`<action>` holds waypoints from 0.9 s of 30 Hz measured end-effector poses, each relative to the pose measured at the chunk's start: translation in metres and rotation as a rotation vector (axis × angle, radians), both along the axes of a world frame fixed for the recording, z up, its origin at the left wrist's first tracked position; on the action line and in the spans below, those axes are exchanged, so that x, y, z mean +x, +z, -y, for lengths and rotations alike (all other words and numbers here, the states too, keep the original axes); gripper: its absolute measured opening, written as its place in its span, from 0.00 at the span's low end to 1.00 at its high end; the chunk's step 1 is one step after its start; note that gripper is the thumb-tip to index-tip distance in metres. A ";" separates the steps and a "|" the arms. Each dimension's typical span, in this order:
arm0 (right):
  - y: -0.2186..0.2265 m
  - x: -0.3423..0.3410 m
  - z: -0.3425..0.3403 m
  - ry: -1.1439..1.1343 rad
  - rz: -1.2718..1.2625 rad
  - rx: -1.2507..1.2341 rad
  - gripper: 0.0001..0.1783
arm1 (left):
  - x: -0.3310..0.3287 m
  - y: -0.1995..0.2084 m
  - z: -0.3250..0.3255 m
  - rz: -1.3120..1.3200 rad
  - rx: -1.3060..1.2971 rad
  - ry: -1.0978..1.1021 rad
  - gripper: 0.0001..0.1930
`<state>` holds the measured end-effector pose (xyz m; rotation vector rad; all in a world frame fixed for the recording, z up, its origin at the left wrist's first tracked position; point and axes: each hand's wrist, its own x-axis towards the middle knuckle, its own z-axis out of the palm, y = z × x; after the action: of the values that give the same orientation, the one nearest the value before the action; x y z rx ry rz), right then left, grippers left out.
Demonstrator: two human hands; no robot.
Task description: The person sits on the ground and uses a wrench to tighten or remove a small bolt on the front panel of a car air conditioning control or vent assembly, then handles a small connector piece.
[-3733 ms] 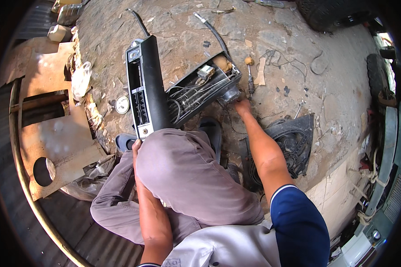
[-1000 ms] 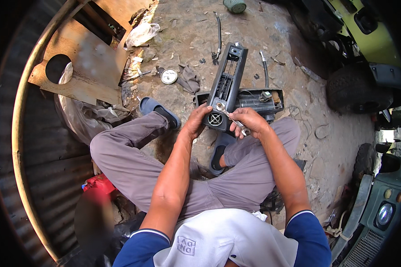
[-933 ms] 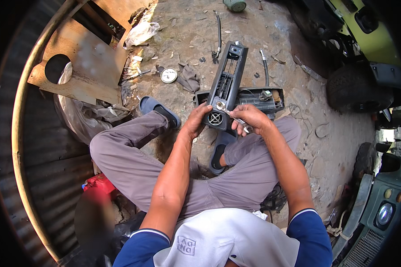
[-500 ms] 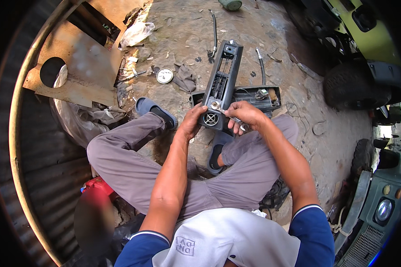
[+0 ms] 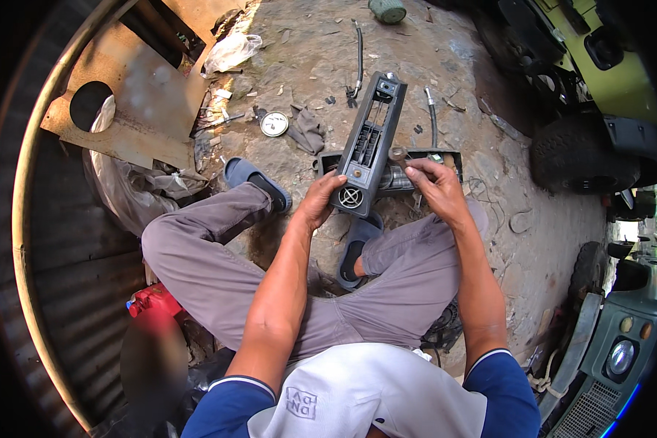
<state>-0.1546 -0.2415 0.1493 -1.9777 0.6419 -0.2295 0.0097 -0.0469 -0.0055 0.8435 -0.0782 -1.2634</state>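
- High on the person's head, the left fisheye looks steeply down onto the dark vented panel!
- Close quarters here: the white shirt looms large on the panel's near side, left forearm and right forearm between.
- And it's wide: bamboo pole curving far left of the panel, green vehicle front far right.
- Upright, unmirrored, dark-rimmed all around the panel.

Shirt: pale grey body, short navy sleeves edged with a narrow white band, square stitched emblem at the chest, small dark button. Trousers: long, greyish mauve, seams visible. Footwear: blue-grey slippers, darker toward the heel.
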 end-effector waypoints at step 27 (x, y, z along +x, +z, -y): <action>-0.035 -0.003 -0.060 -0.267 -0.064 0.915 0.17 | 0.000 0.005 -0.003 0.001 0.050 -0.028 0.23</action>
<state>-0.1581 -0.1812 0.1144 -1.0238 0.8586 -0.0145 0.0094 -0.0444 -0.0004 0.8889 -0.0598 -1.2959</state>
